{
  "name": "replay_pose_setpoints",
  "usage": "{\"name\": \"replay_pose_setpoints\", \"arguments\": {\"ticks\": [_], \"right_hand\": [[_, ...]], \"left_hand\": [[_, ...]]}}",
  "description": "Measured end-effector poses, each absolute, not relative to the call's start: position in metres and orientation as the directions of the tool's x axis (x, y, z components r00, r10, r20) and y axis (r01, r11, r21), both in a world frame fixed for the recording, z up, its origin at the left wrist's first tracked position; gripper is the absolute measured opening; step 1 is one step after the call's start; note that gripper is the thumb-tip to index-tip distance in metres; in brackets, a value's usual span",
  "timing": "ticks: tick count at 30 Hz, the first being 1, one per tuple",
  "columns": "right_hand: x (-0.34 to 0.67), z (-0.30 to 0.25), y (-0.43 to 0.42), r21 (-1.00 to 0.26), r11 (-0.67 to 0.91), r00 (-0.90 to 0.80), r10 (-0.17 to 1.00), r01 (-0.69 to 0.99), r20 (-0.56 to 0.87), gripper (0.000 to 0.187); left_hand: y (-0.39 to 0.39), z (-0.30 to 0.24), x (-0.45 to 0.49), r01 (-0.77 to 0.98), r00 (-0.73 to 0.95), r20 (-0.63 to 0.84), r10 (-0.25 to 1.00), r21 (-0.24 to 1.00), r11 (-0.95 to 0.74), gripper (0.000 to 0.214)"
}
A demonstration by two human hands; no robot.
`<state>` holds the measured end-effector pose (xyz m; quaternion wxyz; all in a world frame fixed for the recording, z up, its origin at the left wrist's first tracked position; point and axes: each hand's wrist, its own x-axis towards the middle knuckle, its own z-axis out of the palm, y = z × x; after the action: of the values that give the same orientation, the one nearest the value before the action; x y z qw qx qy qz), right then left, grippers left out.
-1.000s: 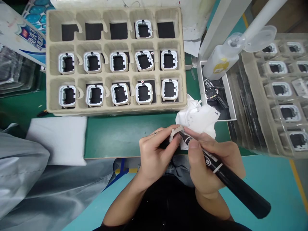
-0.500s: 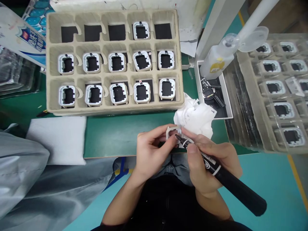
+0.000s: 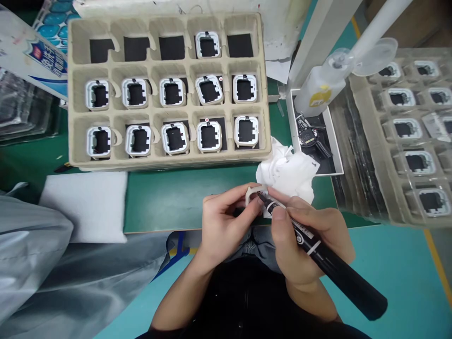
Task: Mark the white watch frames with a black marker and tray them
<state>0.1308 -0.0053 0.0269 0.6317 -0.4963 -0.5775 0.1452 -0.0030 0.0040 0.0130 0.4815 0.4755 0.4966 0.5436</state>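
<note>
My left hand pinches a small beige watch case frame between thumb and fingers, just in front of the table's edge. My right hand is closed round a black marker pen with its tip pointing up and left. The tip is at the frame's inner side; whether it touches is hidden by my left thumb. A right fingertip also reaches the frame's far side. Behind the hands, a moulded pulp tray holds several similar white-rimmed frames in compartments lined with black pads.
Crumpled white tissue lies just beyond my hands. A white box with a pump bottle and dark parts stands right of it. Stacked trays fill the far right. A white foam sheet and a person's grey sleeve are left.
The marker pen has shifted slightly leftward, its tip moving deeper against the frame. The frame has tilted a little in my left hand.
</note>
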Motion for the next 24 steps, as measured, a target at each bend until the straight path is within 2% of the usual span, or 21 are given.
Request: {"name": "replay_pose_setpoints", "arguments": {"ticks": [7,16,20,24], "right_hand": [[0.1304,0.0236,-0.0075,-0.818,0.433,0.323,0.766,0.379,0.556,0.022],[0.1319,0.0225,-0.0085,-0.826,0.442,0.333,0.765,0.351,0.551,0.024],[0.1323,0.023,-0.0087,-0.817,0.452,0.311,0.767,0.358,0.561,0.023],[0.1352,0.0203,-0.008,-0.828,0.481,0.313,0.77,0.289,0.556,0.024]], "left_hand": [[0.0041,0.014,-0.0018,0.014,-0.092,0.068,0.993,0.998,-0.067,0.017],[0.0029,0.0146,-0.0021,0.042,-0.093,0.033,0.995,0.999,-0.03,0.018],[0.0033,0.0141,-0.0023,0.038,-0.1,0.024,0.995,0.999,-0.02,0.018],[0.0048,0.0158,-0.0002,-0.025,-0.108,-0.013,0.994,1.0,0.01,0.017]]}}
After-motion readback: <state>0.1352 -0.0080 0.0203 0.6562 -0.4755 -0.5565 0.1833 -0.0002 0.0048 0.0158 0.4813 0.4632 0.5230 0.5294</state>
